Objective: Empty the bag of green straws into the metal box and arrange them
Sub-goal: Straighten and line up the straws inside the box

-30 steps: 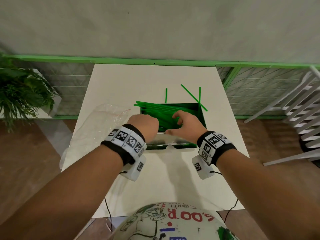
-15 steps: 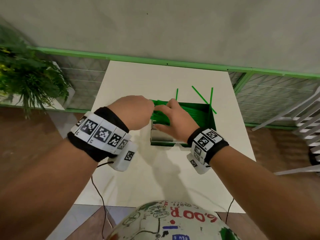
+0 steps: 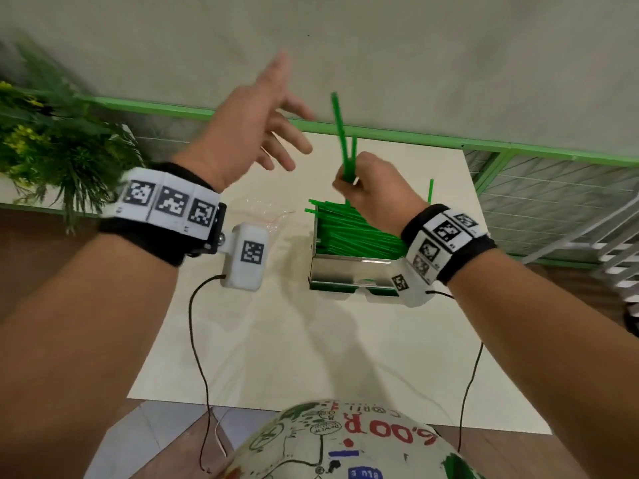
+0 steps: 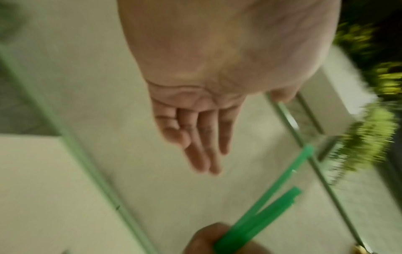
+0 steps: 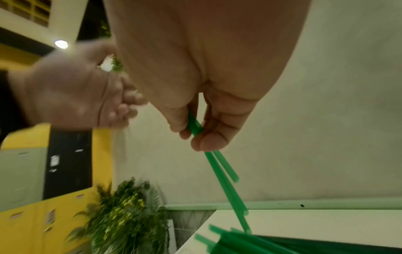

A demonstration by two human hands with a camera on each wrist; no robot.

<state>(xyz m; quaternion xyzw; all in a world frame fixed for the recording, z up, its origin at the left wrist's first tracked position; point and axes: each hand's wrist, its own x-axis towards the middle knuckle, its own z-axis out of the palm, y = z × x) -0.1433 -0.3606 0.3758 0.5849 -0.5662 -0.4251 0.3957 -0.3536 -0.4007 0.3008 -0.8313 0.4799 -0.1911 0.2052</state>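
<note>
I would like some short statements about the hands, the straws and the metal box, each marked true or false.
1. The right hand grips a few green straws. True.
2. The left hand holds the plastic bag. False: it is open and holds nothing.
3. The metal box is empty. False: many straws lie in it.
4. The held straws point upward. True.
5. The plastic bag lies left of the box. True.
</note>
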